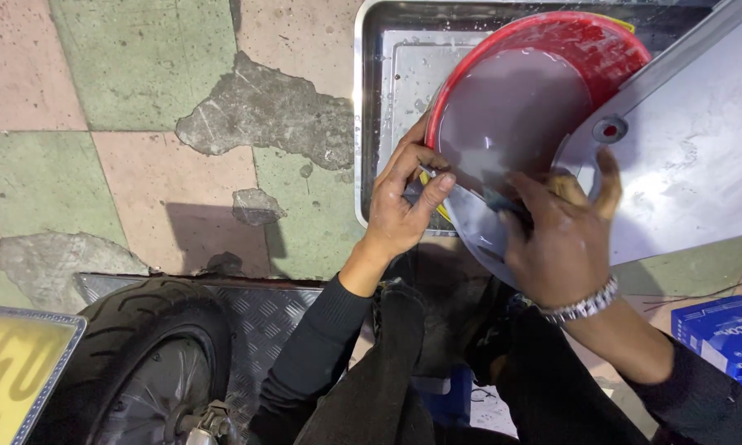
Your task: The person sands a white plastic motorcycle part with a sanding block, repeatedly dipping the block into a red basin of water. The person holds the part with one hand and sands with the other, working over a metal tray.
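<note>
A large grey curved body panel [692, 156] rests over a red basin [568, 41] of cloudy water. My left hand [404, 202] pinches the panel's lower rounded end, thumb on its edge. My right hand [564, 235] presses a small dark pad [503, 202], mostly hidden under the fingers, flat against the panel's wet surface. A metal bracelet sits on the right wrist. Both arms wear dark sleeves.
The basin stands in a wet steel tray [375, 124] on a cracked pink and green tiled floor [140, 107]. A motorcycle tyre [152, 354] and a yellow plate [12, 371] are at lower left. A blue box [729, 338] lies at the right edge.
</note>
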